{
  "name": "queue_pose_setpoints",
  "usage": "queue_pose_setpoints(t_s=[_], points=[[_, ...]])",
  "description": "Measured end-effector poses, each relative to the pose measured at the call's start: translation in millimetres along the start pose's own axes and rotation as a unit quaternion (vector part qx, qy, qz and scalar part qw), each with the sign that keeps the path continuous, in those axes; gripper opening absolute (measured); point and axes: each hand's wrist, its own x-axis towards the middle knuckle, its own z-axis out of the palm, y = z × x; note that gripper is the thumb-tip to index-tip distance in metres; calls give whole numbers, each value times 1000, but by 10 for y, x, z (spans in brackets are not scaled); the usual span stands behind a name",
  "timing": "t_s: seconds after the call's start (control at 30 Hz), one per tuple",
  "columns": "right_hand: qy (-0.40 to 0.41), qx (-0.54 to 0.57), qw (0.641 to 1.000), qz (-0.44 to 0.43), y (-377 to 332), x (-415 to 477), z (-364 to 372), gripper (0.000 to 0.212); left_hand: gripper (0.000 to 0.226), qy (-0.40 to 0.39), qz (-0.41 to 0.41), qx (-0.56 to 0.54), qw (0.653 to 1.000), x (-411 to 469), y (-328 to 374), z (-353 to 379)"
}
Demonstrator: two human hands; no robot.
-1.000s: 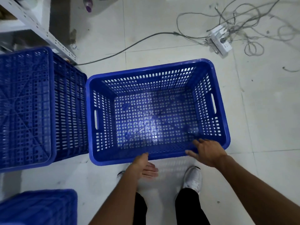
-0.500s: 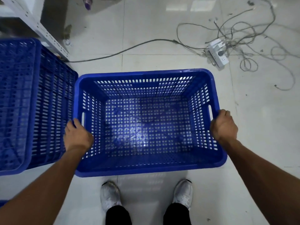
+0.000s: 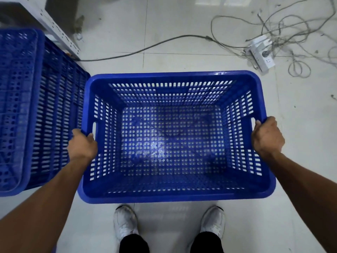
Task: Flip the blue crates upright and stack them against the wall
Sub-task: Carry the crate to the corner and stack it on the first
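Crate sits upright with its mouth open toward you, square in front of your shoes, and you have it by both short ends: your left hand is curled over the left rim beside the handle slot, your right hand is curled over the right rim at its slot, both closed tight on the plastic. Whether it rests on the floor or is just off it you cannot tell from above. The flip looks done for this one; the carry to the wall is the step in hand. Lift evenly from both ends so the crate stays level. On your left another crate, bottom up, stands touching or nearly touching the left wall, so your left knuckles have little room; draw the load toward you or to the right before you turn. A metal shelf leg lies beyond that crate. Ahead and right the floor is open near you, but a cable runs across it and a power strip with loose wires lies farther right; step wide of them. No wall shows from here, so look up before walking.
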Motion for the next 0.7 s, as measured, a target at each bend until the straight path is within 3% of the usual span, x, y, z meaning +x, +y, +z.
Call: queue_pose_setpoints(t_s=[0.37,0.7], points=[[-61,-60,996,34,-16,-31,-578,40,36,-25,-1,-11,1000,-341,124,-403],[-149,-53,987,34,45,-596,-2160,41,37,-38,20,22,999,-1300,160,-1698]])
